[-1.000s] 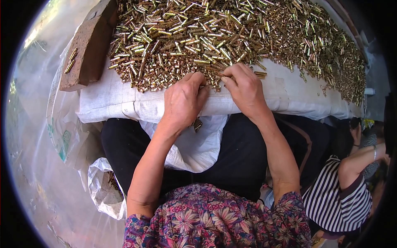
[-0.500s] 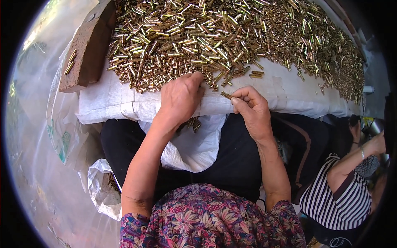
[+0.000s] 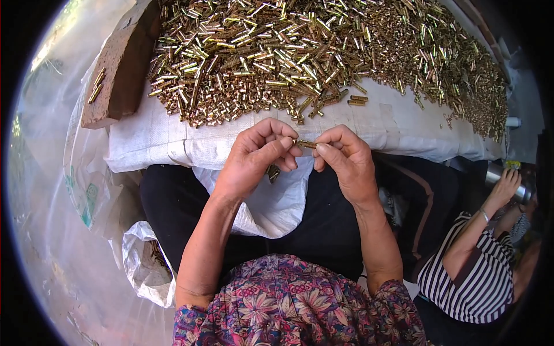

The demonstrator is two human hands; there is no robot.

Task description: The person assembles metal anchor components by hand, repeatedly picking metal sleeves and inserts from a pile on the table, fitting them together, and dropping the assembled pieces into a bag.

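Note:
Over my lap, just off the near edge of the white-covered work surface (image 3: 153, 144), my two hands meet. My right hand (image 3: 351, 167) pinches a thin brass-coloured metal sleeve (image 3: 307, 144) between thumb and forefinger. At the sleeve's left end, my left hand (image 3: 251, 161) is closed in a pinch on a small shiny metal piece (image 3: 295, 142), mostly covered by the fingertips; it looks like one of the short collars. A pile of these short collars (image 3: 216, 102) lies beyond my left hand, with a large heap of longer sleeves (image 3: 277, 46) behind it.
A brown block (image 3: 118, 75) bounds the heap on the left, with a few sleeves on top. A white sack (image 3: 277, 210) hangs open between my knees; another bag (image 3: 144, 265) stands lower left. At right, a person in a striped top (image 3: 470, 277) reaches toward a shiny metal cylinder (image 3: 508, 183).
My left hand has drawn back from the collar pile toward me and now meets the sleeve's end. My right hand has shifted slightly left and nearer. The other person's arm has moved.

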